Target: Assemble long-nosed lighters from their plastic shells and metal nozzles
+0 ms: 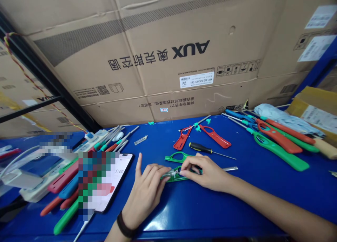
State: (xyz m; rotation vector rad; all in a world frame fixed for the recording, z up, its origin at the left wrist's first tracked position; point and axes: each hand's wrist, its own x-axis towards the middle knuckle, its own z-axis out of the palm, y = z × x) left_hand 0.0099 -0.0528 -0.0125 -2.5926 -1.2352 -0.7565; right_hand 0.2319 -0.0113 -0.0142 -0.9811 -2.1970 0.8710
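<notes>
A green lighter shell half (pixel 176 178) lies on the blue table (pixel 237 207) with a metal tube (pixel 230 169) sticking out to the right. My left hand (pixel 147 193) presses its fingertips on the shell's left end, thumb spread upward. My right hand (pixel 204 171) pinches a small clear and metal part (pixel 173 172) at the shell's middle. A second green shell half (pixel 179 156) lies just behind. A black-and-yellow screwdriver (pixel 207 150) rests beyond my right hand.
Two red shell halves (pixel 214 136) lie farther back. Several finished long lighters (pixel 279 143) are piled at the right, more coloured ones (pixel 65 193) at the left by a phone (pixel 116 182) and a white power strip (pixel 39 185). Large cardboard boxes (pixel 171 59) wall the back.
</notes>
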